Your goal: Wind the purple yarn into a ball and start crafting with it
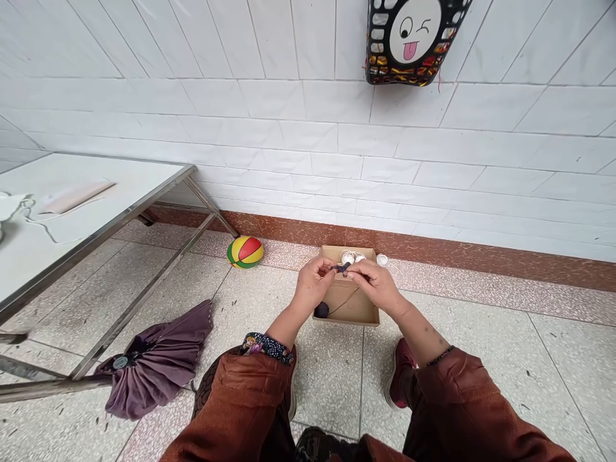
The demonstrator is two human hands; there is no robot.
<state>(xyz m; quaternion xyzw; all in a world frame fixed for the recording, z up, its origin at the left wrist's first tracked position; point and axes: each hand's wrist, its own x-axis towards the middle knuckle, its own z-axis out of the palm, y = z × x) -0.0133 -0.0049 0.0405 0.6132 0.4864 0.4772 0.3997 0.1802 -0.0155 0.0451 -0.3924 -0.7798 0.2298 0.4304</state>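
A small piece of dark yarn work (341, 268) is pinched between my two hands above a cardboard box (370, 317). My left hand (312, 282) grips its left end with thumb and fingertips. At its right end, my right hand (378, 287) is closed on it with thumb and index finger. Any hook or needle is too small or hidden to tell. In the box's near left corner rests a dark ball of yarn (321, 310), with a thin strand running from it up to the right. White yarn balls (347, 257) lie at the box's far end, partly behind my fingers.
Another white ball (382, 260) sits just right of the box. A colourful ball (245, 251) lies by the wall. A metal-framed table (120, 173) stands left, with a folded purple umbrella (163, 359) on the floor beside it. A black basket (378, 45) hangs on the wall.
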